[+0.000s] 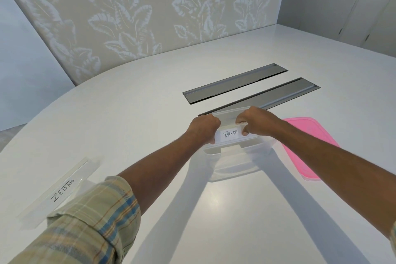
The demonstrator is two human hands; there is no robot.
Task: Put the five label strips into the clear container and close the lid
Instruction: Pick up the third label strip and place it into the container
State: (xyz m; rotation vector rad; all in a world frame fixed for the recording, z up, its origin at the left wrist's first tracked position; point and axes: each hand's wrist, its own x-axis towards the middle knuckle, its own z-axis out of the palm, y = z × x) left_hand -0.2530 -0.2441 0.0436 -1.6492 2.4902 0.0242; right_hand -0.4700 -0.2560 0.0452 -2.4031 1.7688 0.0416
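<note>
A white label strip marked PANDA (pixel 230 135) is held over the open clear container (pixel 235 163) at the middle of the white table. My left hand (pixel 203 127) grips the strip's left end and my right hand (pixel 251 121) grips its right end. The strip sits just above the container's far half, level with the rim. A second strip marked ZEBRA (pixel 62 191) lies flat near the table's left front, partly under my left sleeve. The pink lid (pixel 308 146) lies flat on the table, right of the container. Whether other strips lie inside the container is hard to tell.
Two long grey cable hatches (pixel 235 82) (pixel 285 94) are set into the table beyond the container. A leaf-patterned partition (pixel 150 10) stands along the far edge. White cabinets (pixel 342 6) are at the back right.
</note>
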